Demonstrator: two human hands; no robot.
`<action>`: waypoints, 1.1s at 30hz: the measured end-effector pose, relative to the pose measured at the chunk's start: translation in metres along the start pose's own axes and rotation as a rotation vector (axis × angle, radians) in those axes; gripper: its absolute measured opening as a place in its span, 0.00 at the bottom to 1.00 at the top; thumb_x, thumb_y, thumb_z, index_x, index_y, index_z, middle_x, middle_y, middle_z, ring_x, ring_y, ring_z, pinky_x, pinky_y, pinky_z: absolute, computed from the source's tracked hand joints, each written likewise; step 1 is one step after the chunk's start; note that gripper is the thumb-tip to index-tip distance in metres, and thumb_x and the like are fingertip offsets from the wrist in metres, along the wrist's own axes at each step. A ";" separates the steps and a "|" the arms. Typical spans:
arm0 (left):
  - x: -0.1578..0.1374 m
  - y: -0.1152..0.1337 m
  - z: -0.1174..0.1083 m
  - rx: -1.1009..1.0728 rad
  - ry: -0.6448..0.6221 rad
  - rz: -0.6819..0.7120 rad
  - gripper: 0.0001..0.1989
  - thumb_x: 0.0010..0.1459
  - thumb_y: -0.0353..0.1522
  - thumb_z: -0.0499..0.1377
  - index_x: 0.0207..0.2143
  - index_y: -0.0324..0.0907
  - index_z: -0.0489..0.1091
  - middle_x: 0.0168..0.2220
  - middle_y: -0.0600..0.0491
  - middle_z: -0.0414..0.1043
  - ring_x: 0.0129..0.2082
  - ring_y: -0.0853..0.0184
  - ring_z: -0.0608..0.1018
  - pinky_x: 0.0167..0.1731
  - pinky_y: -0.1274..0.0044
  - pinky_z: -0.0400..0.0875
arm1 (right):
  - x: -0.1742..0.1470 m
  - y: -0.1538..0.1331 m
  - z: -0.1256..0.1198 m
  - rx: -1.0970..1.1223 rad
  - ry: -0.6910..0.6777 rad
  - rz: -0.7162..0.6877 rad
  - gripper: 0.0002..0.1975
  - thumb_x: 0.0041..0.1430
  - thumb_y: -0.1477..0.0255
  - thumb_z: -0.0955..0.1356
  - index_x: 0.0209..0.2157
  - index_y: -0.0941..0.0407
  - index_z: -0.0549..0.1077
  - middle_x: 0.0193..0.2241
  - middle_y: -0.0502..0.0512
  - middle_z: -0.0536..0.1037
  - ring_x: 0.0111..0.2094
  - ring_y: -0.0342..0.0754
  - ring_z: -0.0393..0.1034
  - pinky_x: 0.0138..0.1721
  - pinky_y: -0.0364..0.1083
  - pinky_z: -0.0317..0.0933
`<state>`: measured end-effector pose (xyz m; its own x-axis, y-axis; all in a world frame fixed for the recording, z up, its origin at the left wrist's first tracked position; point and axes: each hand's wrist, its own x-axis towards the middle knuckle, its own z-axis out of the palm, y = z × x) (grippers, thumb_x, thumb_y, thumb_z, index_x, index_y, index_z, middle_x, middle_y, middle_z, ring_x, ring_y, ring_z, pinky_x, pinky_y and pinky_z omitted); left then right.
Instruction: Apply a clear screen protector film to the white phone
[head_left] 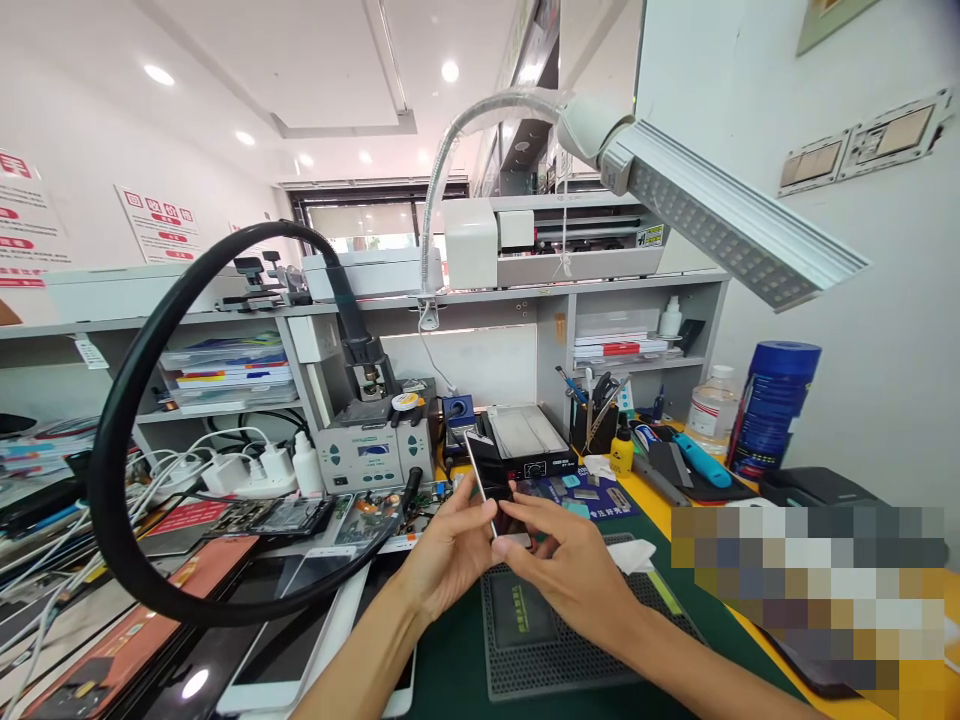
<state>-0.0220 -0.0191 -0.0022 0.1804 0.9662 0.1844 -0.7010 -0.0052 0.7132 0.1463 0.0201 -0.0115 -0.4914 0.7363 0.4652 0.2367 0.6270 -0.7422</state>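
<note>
Between my two hands is a smartphone (489,470) with a white edge and a dark screen, tilted up on its side above the bench. My left hand (459,540) is wrapped round its lower left edge, thumb along the rim. My right hand (559,545) grips the lower right part with thumb and fingers, and the fingertips are partly hidden behind the phone. Below them lies a grey perforated work mat (525,680) on a green surface. A crumpled white tissue (631,555) rests on the mat beside my right wrist.
A hot-air station (371,462) with a looping black hose (105,450) takes up the left. White tablets (277,640) and phone parts lie below it. Behind the phone is a flat heating plate (525,440). A tool holder (592,425), yellow bottle (621,450) and blue canister (776,410) stand right.
</note>
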 end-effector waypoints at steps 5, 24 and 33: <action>0.002 -0.002 -0.007 -0.001 -0.036 0.007 0.22 0.64 0.24 0.58 0.58 0.50 0.66 0.58 0.49 0.72 0.55 0.57 0.76 0.56 0.60 0.67 | 0.001 0.001 0.000 0.080 0.012 -0.018 0.20 0.61 0.63 0.70 0.54 0.51 0.78 0.57 0.59 0.75 0.47 0.56 0.75 0.35 0.46 0.74; 0.003 0.002 -0.010 0.036 -0.030 0.015 0.26 0.56 0.22 0.64 0.56 0.50 0.68 0.61 0.49 0.67 0.58 0.55 0.73 0.57 0.58 0.65 | 0.002 0.000 -0.001 0.166 0.022 0.018 0.21 0.59 0.65 0.71 0.54 0.53 0.78 0.48 0.57 0.80 0.39 0.51 0.75 0.33 0.45 0.72; 0.003 0.002 -0.008 0.017 0.003 0.003 0.25 0.57 0.21 0.63 0.55 0.49 0.68 0.59 0.48 0.69 0.57 0.55 0.74 0.56 0.58 0.67 | 0.003 -0.001 -0.001 0.170 0.013 0.019 0.21 0.59 0.65 0.71 0.54 0.54 0.77 0.46 0.57 0.81 0.40 0.52 0.75 0.35 0.45 0.73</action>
<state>-0.0290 -0.0145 -0.0056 0.1758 0.9669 0.1848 -0.6899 -0.0129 0.7238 0.1454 0.0220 -0.0090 -0.4766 0.7518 0.4557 0.1000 0.5613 -0.8215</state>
